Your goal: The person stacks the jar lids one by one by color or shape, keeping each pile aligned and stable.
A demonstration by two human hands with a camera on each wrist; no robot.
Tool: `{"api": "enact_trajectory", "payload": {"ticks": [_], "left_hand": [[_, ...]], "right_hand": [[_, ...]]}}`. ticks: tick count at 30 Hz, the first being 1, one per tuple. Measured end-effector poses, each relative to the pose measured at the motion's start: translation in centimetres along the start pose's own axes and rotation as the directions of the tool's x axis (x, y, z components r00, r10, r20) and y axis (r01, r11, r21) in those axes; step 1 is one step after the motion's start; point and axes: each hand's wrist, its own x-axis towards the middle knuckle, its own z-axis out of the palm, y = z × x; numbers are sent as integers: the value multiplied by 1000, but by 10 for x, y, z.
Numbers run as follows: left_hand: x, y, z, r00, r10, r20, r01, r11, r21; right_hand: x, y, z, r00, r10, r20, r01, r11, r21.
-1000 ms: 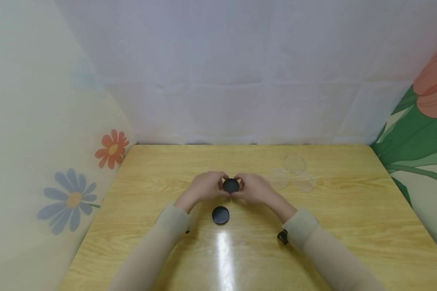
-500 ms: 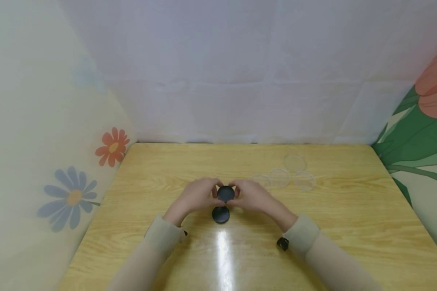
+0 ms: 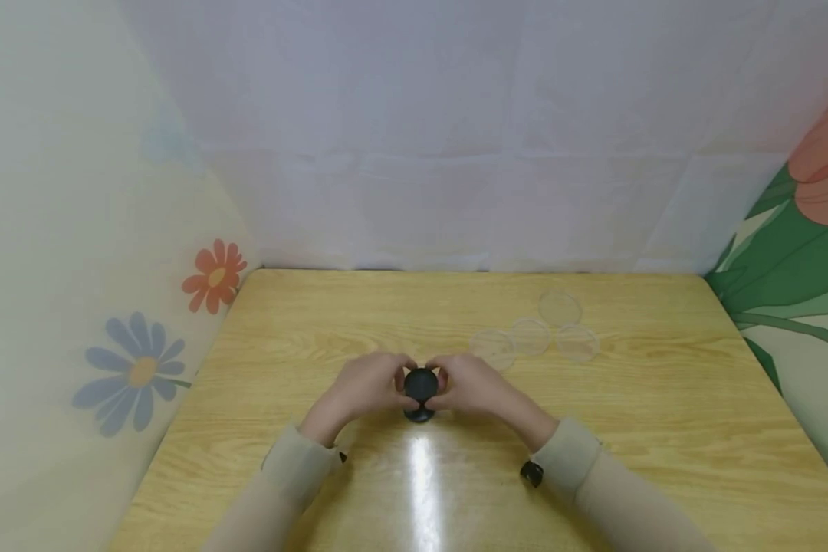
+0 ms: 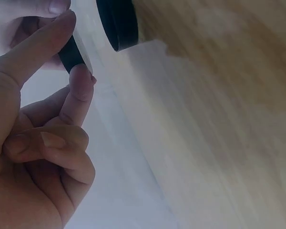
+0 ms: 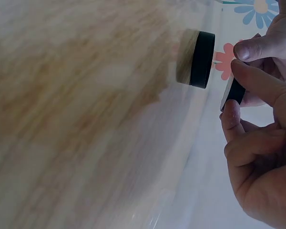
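Observation:
My left hand (image 3: 371, 386) and right hand (image 3: 471, 385) face each other over the table, together pinching a round black lid (image 3: 421, 385) at its edges between thumbs and fingertips. In the right wrist view this lid (image 5: 235, 91) shows a pale underside. Just below it on the table lies a shallow round black container (image 3: 419, 416), mostly covered by the lid in the head view. The left wrist view shows the container (image 4: 118, 24) with a raised rim and a dark hollow; a gap separates it from the lid. The other fingers of both hands are curled in.
Several clear round discs (image 3: 530, 336) lie on the wooden table (image 3: 317, 307) behind and to the right of the hands. A white cloth (image 3: 414, 207) hangs at the back edge, and flower-printed walls stand at both sides. Small black devices (image 3: 532, 474) sit at the wrists.
Both hands have brought the black lid toward the person and slightly left, from behind the black container to over it. A clear disc once hidden by the right hand is now visible.

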Motion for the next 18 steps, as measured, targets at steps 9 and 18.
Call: {"api": "enact_trajectory", "payload": {"ticks": [9, 18], "left_hand": [[-9, -2, 10, 999, 40, -11, -40, 999, 34], [-15, -2, 15, 999, 41, -9, -40, 998, 38]], "right_hand": [[-4, -3, 9, 1000, -27, 13, 27, 999, -18], [-4, -1, 16, 999, -35, 27, 35, 999, -17]]}}
